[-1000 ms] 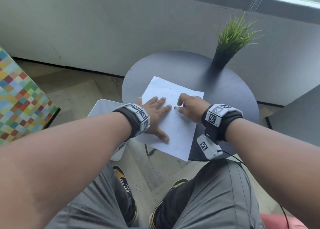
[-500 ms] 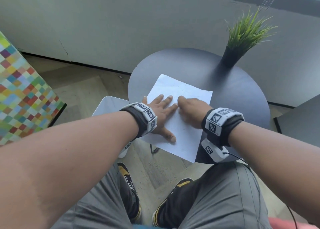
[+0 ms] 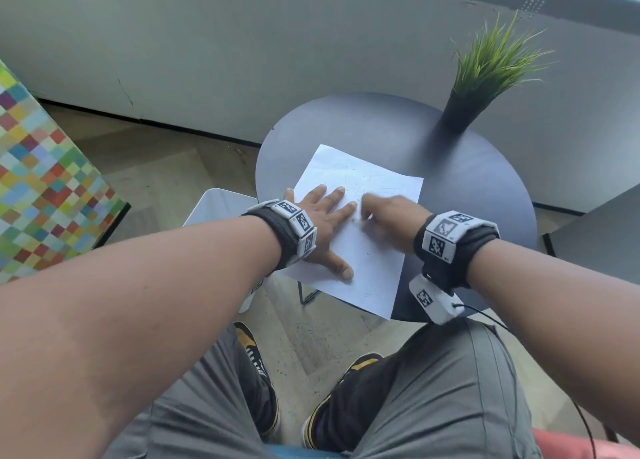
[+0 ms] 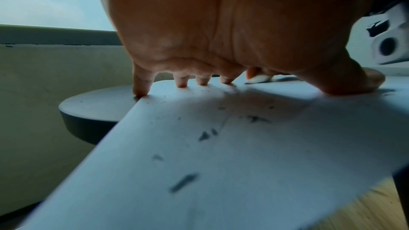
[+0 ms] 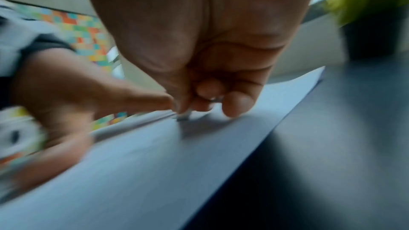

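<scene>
A white sheet of paper [image 3: 363, 250] lies on a round dark table [image 3: 467, 188], its near corner hanging over the edge. Dark crumbs and marks dot the paper [image 4: 243, 146]. My left hand [image 3: 332, 226] lies flat on its left half, fingers spread and pressing down; the fingertips [image 4: 181, 83] touch the sheet. My right hand [image 3: 369, 212], blurred, sits just right of it, fingers curled. It pinches a small white eraser [image 5: 184, 115] against the paper [image 5: 155, 155]. The eraser [image 4: 257, 79] also shows in the left wrist view.
A potted grass plant [image 3: 485, 77] stands at the table's far right. A white stool [image 3: 221, 205] sits left of the table, a multicoloured checked surface [image 3: 45, 181] further left. Dark furniture [image 3: 606, 233] is at the right, a wall behind.
My right hand has slid slightly over the same patch of paper and is now blurred. The left hand has stayed pressed in place. The head view has shifted a little.
</scene>
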`<state>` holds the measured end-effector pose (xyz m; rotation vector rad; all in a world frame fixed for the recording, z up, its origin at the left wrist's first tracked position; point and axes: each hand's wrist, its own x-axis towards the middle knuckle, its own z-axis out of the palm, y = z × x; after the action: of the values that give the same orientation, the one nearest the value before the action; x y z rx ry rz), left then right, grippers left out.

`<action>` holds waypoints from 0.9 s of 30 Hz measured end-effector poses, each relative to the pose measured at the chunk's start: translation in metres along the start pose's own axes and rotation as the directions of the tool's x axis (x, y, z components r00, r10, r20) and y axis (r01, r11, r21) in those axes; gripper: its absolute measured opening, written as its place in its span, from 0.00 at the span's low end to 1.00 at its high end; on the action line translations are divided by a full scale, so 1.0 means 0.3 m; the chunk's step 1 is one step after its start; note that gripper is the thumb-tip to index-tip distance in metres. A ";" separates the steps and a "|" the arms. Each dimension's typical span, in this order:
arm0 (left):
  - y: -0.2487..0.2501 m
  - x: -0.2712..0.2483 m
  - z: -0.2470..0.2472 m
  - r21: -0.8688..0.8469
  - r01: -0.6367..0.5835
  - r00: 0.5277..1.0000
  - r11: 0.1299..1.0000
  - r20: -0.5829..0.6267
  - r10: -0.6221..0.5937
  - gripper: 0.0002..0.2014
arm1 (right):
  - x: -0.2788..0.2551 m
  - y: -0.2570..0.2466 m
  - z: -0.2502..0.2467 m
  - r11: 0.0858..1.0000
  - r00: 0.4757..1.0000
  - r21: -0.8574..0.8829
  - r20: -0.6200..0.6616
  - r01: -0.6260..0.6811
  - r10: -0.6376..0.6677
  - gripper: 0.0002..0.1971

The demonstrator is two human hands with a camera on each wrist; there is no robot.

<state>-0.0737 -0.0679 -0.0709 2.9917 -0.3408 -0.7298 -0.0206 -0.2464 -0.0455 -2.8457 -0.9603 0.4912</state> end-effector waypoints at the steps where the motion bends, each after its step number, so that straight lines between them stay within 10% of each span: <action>1: 0.001 0.000 0.001 0.007 0.005 1.000 1.000 -0.001 -0.005 0.69 | 0.006 0.017 -0.003 0.995 0.994 -0.019 -0.059 -0.097 0.095 0.10; 6: 0.006 -0.007 -0.005 -0.006 0.011 1.000 1.000 0.011 -0.011 0.68 | -0.060 -0.047 0.027 0.982 0.972 0.016 0.139 0.188 -0.188 0.08; 10: 0.020 -0.008 -0.017 0.021 0.024 0.999 0.999 0.021 -0.025 0.67 | -0.006 0.045 -0.014 0.994 0.993 0.020 -0.061 -0.104 0.105 0.10; 15: 0.026 -0.014 -0.023 0.008 0.032 0.999 0.999 0.035 -0.033 0.68 | -0.082 -0.031 0.033 0.977 0.965 0.045 0.150 0.209 -0.213 0.07; 19: 0.035 -0.007 -0.024 0.031 0.032 0.999 0.999 0.034 -0.033 0.68 | -0.028 0.047 0.004 0.994 0.993 0.067 -0.073 -0.083 0.088 0.09; 24: 0.038 -0.009 -0.033 0.031 0.042 0.998 0.999 0.047 -0.043 0.69 | -0.097 -0.021 0.031 0.985 0.969 0.042 0.176 0.168 -0.173 0.08; 27: 0.046 -0.005 -0.047 0.077 0.045 0.997 0.996 0.055 -0.050 0.70 | -0.049 0.042 0.006 0.998 1.000 0.066 0.015 -0.021 0.021 0.10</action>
<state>-0.0712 -0.0811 -0.0563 3.0646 -0.3076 -0.8268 -0.0249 -0.2654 -0.0457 -2.7995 -0.8997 0.5353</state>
